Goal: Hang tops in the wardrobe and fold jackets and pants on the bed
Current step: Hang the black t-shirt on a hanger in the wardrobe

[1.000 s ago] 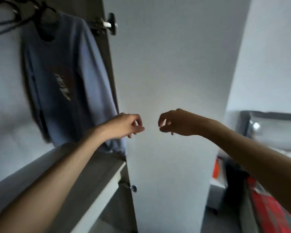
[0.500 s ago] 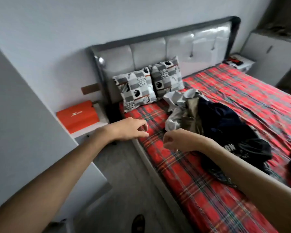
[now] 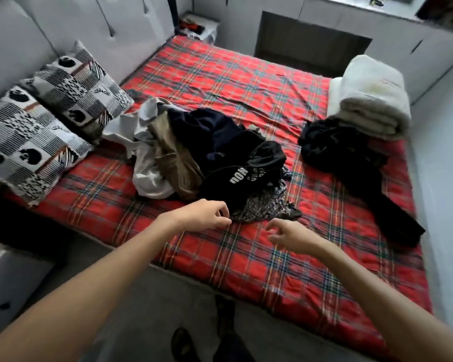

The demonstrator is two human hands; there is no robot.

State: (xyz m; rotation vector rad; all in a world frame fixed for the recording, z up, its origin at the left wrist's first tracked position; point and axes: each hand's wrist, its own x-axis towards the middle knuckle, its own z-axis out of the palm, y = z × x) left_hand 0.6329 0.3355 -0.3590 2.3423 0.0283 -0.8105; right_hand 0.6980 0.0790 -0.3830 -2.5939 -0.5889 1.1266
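my left hand (image 3: 205, 214) and right hand (image 3: 289, 235) hung loosely curled, holding nothing, just short of the tangled clothes pile (image 3: 207, 152) on the bed (image 3: 246, 74); one tug might have dragged several garments along.

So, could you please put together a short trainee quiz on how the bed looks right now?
1. True or false: the left hand grips a garment from the mixed clothes pile.
2. Which lies nearest the folded white blanket? A) the separate dark garment; B) a hanger; C) a shoebox.
3. How many patterned pillows lie on the plaid bed?

Key
1. False: it holds nothing above the sheet, and so does the right hand.
2. A.
3. Two.
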